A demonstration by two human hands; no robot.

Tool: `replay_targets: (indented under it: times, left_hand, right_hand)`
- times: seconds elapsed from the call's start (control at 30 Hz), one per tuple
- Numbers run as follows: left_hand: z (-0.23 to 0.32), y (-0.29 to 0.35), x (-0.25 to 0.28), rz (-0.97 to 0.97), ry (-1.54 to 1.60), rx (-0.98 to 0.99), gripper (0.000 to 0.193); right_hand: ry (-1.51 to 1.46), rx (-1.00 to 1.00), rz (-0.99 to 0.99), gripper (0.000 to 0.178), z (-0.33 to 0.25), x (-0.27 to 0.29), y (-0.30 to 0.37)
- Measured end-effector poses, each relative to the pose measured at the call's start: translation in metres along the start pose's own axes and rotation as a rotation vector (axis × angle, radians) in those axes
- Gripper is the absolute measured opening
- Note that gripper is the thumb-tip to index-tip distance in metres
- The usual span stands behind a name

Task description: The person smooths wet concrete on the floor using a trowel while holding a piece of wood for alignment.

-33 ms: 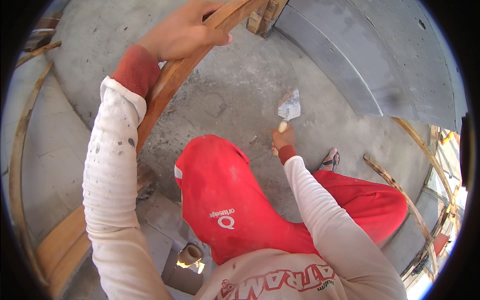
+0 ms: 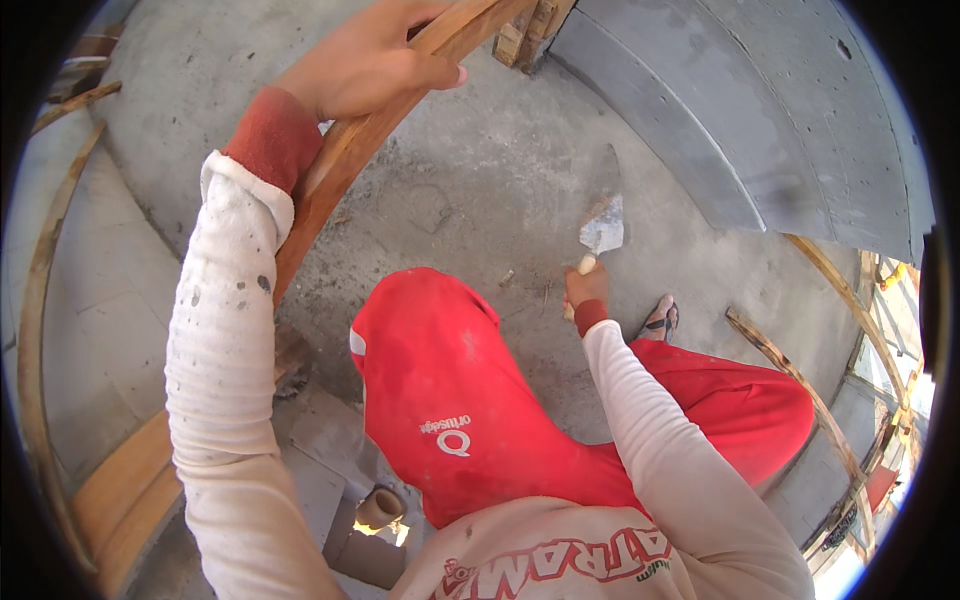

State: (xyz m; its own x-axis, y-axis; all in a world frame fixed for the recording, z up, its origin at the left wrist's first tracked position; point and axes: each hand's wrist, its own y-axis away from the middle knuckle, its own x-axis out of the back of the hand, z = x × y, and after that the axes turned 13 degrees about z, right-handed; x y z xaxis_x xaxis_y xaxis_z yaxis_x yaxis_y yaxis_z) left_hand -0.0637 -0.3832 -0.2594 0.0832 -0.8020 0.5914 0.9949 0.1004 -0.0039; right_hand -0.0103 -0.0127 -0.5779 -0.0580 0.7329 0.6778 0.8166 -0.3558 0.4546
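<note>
My left hand (image 2: 370, 75) grips a long brown wooden beam (image 2: 335, 175), its thumb lying over the near edge. The beam slants across the upper left of the head view and passes under my wrist. In my right hand (image 2: 587, 288) is the pale handle of a trowel (image 2: 602, 228). Its blade, smeared with grey mortar, points away from me, over the grey concrete floor (image 2: 480, 170) or touching it; which one I cannot tell. A darker damp-looking streak lies on the floor just beyond the blade tip.
A grey block wall (image 2: 740, 110) rises at the far right, with short wood pieces (image 2: 522, 40) at its left end. Timber strips (image 2: 790, 370) lean at the right. Planks (image 2: 135, 490) and a brown pipe end (image 2: 380, 508) lie at the lower left. My sandalled foot (image 2: 660, 318) is near the trowel.
The trowel in my right hand has moved a little to the right and back toward me. My left hand still grips the beam.
</note>
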Motion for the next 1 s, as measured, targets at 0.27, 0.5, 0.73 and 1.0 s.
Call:
replay_targets:
  times: [0.27,0.5,0.73,1.0]
  left_hand:
    - [-0.015,0.001,0.000,-0.013,0.014,0.006,0.046]
    - [-0.016,-0.001,-0.001,-0.009,0.006,-0.058,0.039]
    - [-0.012,0.011,0.007,0.010,-0.048,-0.022,0.039]
    - [-0.020,0.018,0.011,0.025,-0.020,-0.047,0.038]
  right_hand:
    - [0.112,0.032,-0.109,0.031,0.028,-0.072,0.088]
    - [0.295,0.458,-0.256,0.041,-0.049,-0.107,0.086]
    - [-0.068,-0.097,0.198,0.012,0.075,0.043,-0.021]
    - [-0.024,-0.131,-0.155,0.022,0.084,-0.027,0.109]
